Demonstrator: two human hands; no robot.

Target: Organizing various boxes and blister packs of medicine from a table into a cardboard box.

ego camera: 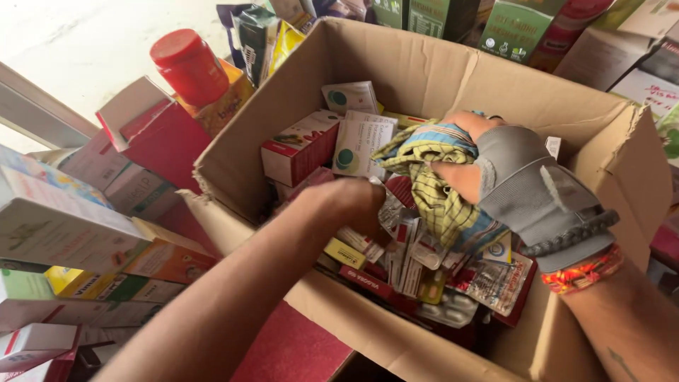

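Nearest you, your left forearm runs up from the bottom edge into the cardboard box [453,78], and your left hand [346,201] is plunged down among the blister strips [488,283] and small packets heaped along the box's near wall. Its fingers are buried in the heap, so you cannot tell how far they are curled or whether they have hold of anything.

Just beyond, toward the box's right wall, your right hand [488,170] wears a grey wrist brace [541,201] with a red and orange thread band [583,272] below it. That hand is closed tight around a bunched yellow checked cloth [431,184] with blue stripes, held above the medicines near the middle of the box.

Further in, a red and white carton [300,148] and a white carton with a green dot [361,145] stand against the box's far left corner.

Outside the box, on the left, white and orange cartons [64,226] lie stacked. Beyond them a red-lidded jar [189,67] stands beside the box's far left corner, and green cartons [516,28] line up behind the far wall.
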